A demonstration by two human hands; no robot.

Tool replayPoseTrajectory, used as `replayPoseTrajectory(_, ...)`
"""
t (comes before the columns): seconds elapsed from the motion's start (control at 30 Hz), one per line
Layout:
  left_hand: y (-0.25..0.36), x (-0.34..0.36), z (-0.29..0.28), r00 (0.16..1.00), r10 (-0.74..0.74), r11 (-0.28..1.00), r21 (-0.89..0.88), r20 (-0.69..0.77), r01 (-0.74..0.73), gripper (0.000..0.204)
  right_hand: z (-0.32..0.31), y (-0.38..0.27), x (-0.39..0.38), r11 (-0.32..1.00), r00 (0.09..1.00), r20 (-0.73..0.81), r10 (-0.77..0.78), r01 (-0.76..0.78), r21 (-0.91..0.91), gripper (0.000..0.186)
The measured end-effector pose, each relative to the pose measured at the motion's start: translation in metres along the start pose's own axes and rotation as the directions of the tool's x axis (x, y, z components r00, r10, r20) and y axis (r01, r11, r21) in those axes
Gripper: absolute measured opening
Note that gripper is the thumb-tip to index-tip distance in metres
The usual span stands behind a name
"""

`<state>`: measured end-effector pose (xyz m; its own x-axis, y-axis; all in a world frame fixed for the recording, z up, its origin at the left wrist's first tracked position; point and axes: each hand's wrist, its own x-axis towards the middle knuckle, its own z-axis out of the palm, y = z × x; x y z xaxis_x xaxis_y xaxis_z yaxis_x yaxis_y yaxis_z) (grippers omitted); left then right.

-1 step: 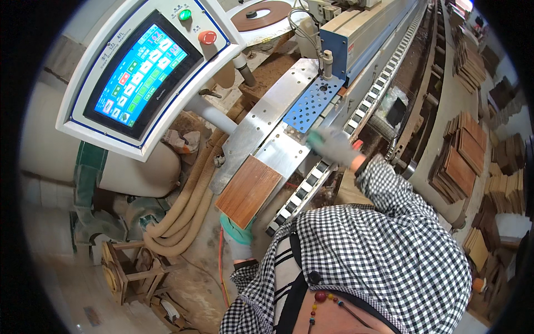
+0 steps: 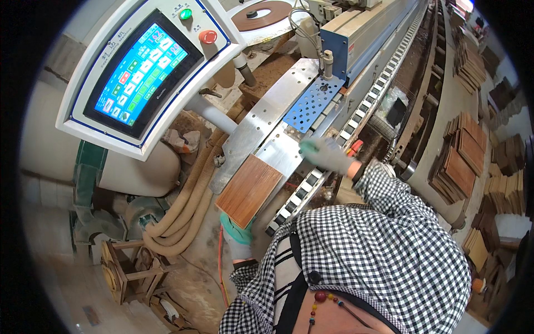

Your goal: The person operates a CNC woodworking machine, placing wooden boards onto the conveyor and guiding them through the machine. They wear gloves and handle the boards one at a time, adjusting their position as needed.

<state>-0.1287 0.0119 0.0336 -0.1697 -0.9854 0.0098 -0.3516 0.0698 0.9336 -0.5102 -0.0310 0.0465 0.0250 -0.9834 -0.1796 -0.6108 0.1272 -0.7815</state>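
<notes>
A wood-grain board [image 2: 248,190] lies at the near end of the machine's bright metal table [image 2: 281,151], jutting out toward me. My left hand [image 2: 238,234], in a grey and green glove, grips the board's near edge, its fingers partly hidden beneath it. My right hand [image 2: 328,155], gloved alike, hovers over or rests at the table's right edge, beyond the board and apart from it. Motion blurs its fingers, and nothing shows in them. Just past that hand sits a blue plate with holes [image 2: 312,106].
A segmented feed chain [image 2: 303,192] runs along the table's right side. At upper left stands a control panel [image 2: 139,72] with a lit screen and a red button [image 2: 207,37]. Hoses [image 2: 192,206] bend down at left. Stacked boards [image 2: 461,153] line the right.
My right hand has moved slightly toward me and to the left, away from the blue plate. The left hand and the board have stayed in place.
</notes>
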Motion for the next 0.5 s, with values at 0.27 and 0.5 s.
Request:
replayPoseTrajectory(0.27,-0.028,0.002,-0.008,0.930,-0.361,0.771,-0.585,-0.073,0.254,0.047,0.073,-0.033,0.009,0.808,0.991,0.128,0.029,-0.098,0.581,0.055)
replayPoseTrajectory(0.5,-0.036,-0.003,-0.005,0.990,-0.046,0.977,-0.212,-0.131,0.018,0.058,0.033,-0.008,0.013,0.402,0.935,0.030,0.354,-0.181,0.898,0.039)
